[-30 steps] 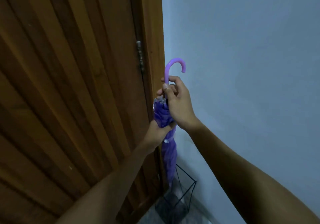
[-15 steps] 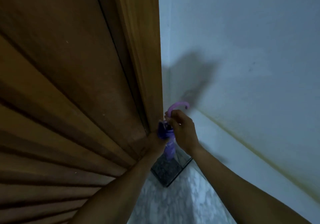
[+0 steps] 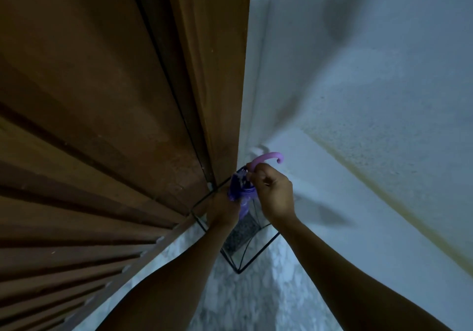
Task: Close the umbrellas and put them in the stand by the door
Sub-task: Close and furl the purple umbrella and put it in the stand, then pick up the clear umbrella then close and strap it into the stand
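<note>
- While we look steeply down into the corner, our right hand has its fingers curled tight round the purple umbrella just under its curved handle, which hooks off toward three o'clock.
- Our left hand, at about nine o'clock from the right one and just below it, wraps round the bunched purple canopy; its fingers are mostly hidden behind the fabric, yet the fabric sits gathered in its grasp.
- We hold the umbrella folded and close to upright, its lower part down inside the black wire stand; where the tip ends we cannot tell, since our hands and the folds cover it.
- We see the stand on the pale marbled floor, pressed into the corner, with a dark speckled base visible through its thin wires.
- At nine o'clock from the stand rises the brown wooden door, its slatted lower boards fanning out toward us, and the door frame touches the stand's near rim.
- At three o'clock spreads the pale blue wall, with a yellowish band running along its foot.
- Both our bare forearms enter from six o'clock and meet at the umbrella.
</note>
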